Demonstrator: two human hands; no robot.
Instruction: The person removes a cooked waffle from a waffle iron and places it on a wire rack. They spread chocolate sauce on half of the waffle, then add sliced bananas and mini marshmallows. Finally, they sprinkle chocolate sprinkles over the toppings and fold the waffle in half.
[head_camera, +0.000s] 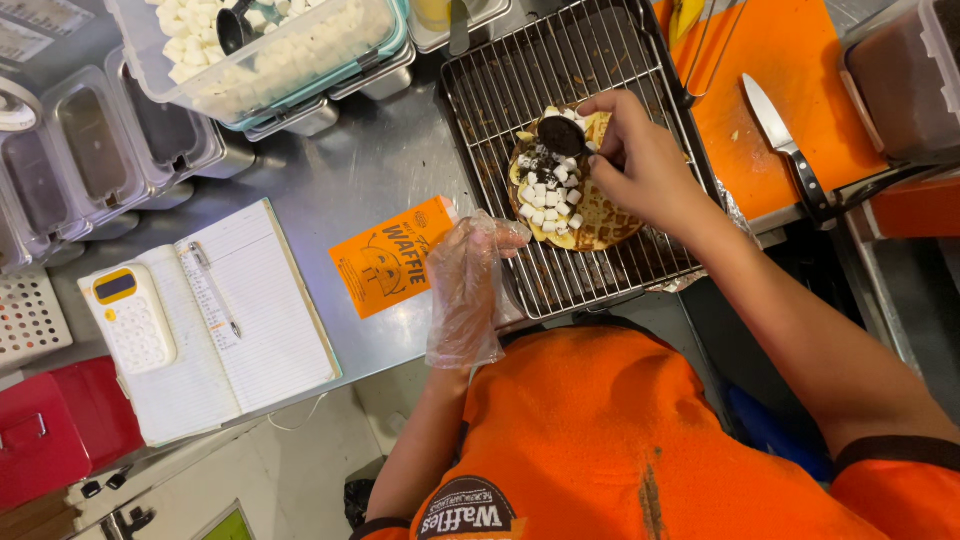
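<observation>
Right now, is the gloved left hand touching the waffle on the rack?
Apart. In the head view the left hand rests at the wire rack edge, with bare bars between it and the waffle.

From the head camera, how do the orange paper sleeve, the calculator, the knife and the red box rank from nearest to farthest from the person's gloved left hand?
From the gloved left hand:
1. Orange paper sleeve, on the steel counter beside the fingers; contact is unclear.
2. Knife and calculator: too close to call. The knife lies on the orange board past the wire rack; the calculator rests on the open notebook.
3. Red box, at the frame's edge.
</observation>
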